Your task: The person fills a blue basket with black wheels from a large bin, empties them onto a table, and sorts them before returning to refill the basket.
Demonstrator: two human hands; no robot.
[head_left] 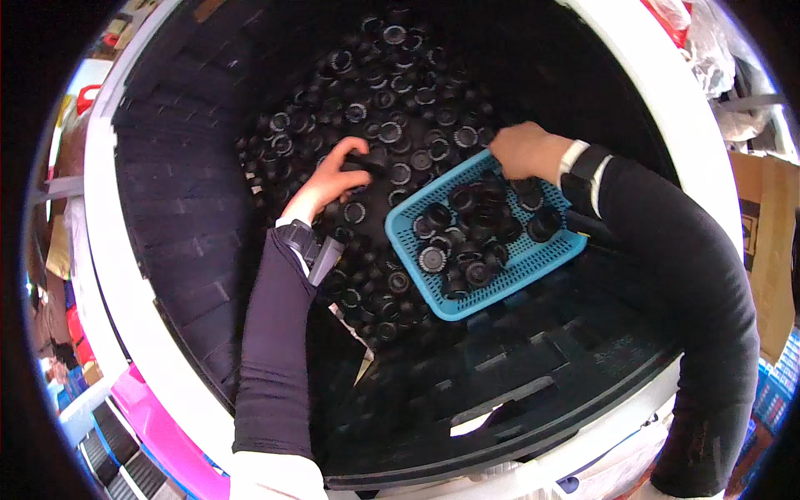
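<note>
My left hand point(333, 177) reaches over the heap of round black plastic parts point(390, 132), which look like ribbed caps. Its thumb and fingers curl around one dark part point(367, 160). My right hand point(527, 152) grips the far right rim of a light blue plastic basket point(451, 310) with perforated walls. Several of the same black parts point(477, 273) lie in a loose pile inside the basket. The basket sits tilted at the right side of the heap, and my right fingers partly hide its rim.
A large black bin point(179, 192) with a pale outer rim point(125, 275) surrounds both hands. Its near wall has a slot-shaped opening point(477, 423). Outside stand a pink object point(162, 429) at lower left and cardboard point(771, 250) at right.
</note>
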